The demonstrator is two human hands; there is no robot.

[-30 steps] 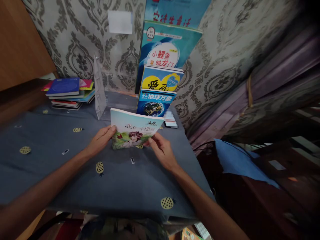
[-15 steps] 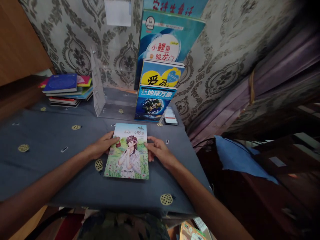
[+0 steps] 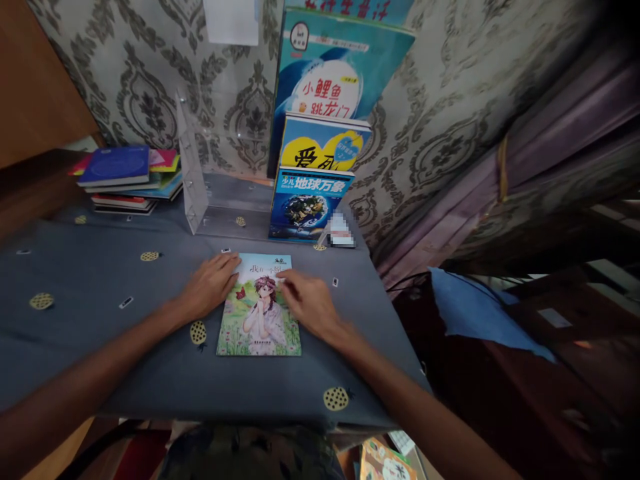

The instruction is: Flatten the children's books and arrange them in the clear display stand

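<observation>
A thin paperback book (image 3: pixel 260 327) with a drawn figure in a flowery meadow on its cover lies face up on the grey-blue tablecloth. My left hand (image 3: pixel 213 285) rests along its upper left edge, fingers stretched out, the tips touching the cover's border. My right hand (image 3: pixel 313 303) reaches over the upper right side. Its fingers are loosely bent, with the tips on the cover by the title, covering the title's end. Neither hand grips the book.
Behind the book stands a clear acrylic rack (image 3: pixel 193 167). Its right side holds upright books, with a blue earth book (image 3: pixel 305 207) in front. A stack of books (image 3: pixel 120 167) lies at the back left. The table's right edge (image 3: pixel 400 327) drops beside dark furniture with a blue cloth (image 3: pixel 475 310).
Both hands gripped the book's sides before. Now the book lies flat, slightly right; my left hand has moved up its edge, and my right hand has shifted left onto the cover.
</observation>
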